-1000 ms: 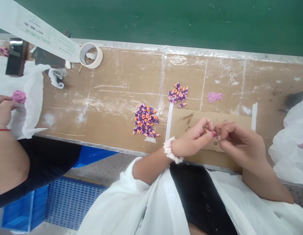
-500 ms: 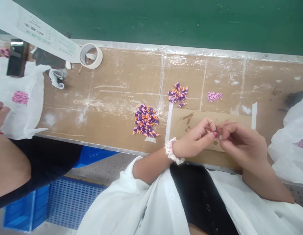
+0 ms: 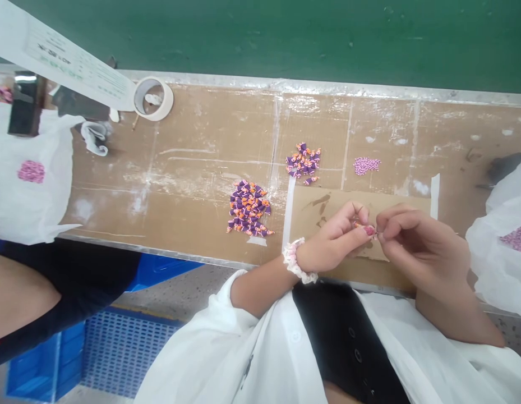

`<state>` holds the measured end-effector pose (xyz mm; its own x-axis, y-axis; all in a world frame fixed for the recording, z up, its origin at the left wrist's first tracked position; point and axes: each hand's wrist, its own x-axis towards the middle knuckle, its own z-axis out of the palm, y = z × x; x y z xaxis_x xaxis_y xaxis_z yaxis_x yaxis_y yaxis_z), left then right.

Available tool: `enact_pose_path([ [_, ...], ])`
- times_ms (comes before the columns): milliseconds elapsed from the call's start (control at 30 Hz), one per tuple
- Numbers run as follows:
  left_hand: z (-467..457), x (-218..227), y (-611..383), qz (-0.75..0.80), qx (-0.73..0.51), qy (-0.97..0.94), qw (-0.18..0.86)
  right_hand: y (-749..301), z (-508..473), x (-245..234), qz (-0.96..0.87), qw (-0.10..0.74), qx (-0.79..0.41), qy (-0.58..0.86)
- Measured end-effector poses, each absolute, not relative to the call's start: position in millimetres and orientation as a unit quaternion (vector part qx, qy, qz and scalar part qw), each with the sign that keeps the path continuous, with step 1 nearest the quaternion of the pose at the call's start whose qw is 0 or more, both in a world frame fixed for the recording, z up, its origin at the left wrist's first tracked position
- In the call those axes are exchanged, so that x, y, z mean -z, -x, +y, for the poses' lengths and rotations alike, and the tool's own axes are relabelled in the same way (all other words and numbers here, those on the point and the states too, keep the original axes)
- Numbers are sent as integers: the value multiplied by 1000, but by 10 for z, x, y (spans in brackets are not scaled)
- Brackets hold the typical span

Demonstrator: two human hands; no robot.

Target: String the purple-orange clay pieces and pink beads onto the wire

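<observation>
My left hand [image 3: 336, 241] and my right hand [image 3: 415, 247] meet fingertip to fingertip over a cardboard patch [image 3: 323, 202] taped to the brown table [image 3: 193, 168]. The left fingers pinch a tiny orange and purple piece [image 3: 358, 224]. The right fingers are pinched close against it, and what they hold is too small to make out. A bigger heap of purple and orange pieces [image 3: 248, 207] lies left of my hands, a smaller heap [image 3: 304, 160] lies beyond them, and a little pile of pink beads [image 3: 366, 164] sits further right.
A tape roll [image 3: 153, 98] and a paper sheet [image 3: 62, 59] lie at the back left. White plastic bags with pink beads sit at the left [image 3: 31, 174] and right [image 3: 502, 252]. Another person's arm [image 3: 20, 297] is at the left, above a blue crate [image 3: 87, 353].
The other person's hand at the left edge has pulled back out of sight from the white bag. My two hands have stayed together, shifting only slightly.
</observation>
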<state>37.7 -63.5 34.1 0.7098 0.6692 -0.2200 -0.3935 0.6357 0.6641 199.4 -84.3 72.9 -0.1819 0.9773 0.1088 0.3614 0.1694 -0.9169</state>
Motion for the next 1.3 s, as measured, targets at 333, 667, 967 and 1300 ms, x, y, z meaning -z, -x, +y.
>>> enact_pose_path([
  [333, -620, -367, -367, 228, -294, -291, 881, -2014, -837, -713, -666, 388, -389, 505],
  [667, -639, -336, -373, 230, -324, -325, 858, -1992, -879, -676, -667, 397, -371, 509],
  [967, -703, -309, -419, 221, -379, -335, 834, -1938, -908, -710, -639, 419, -369, 529],
  [1300, -706, -263, -416, 196, -357, -316, 857, -1960, -862, -709, -693, 423, -345, 471],
])
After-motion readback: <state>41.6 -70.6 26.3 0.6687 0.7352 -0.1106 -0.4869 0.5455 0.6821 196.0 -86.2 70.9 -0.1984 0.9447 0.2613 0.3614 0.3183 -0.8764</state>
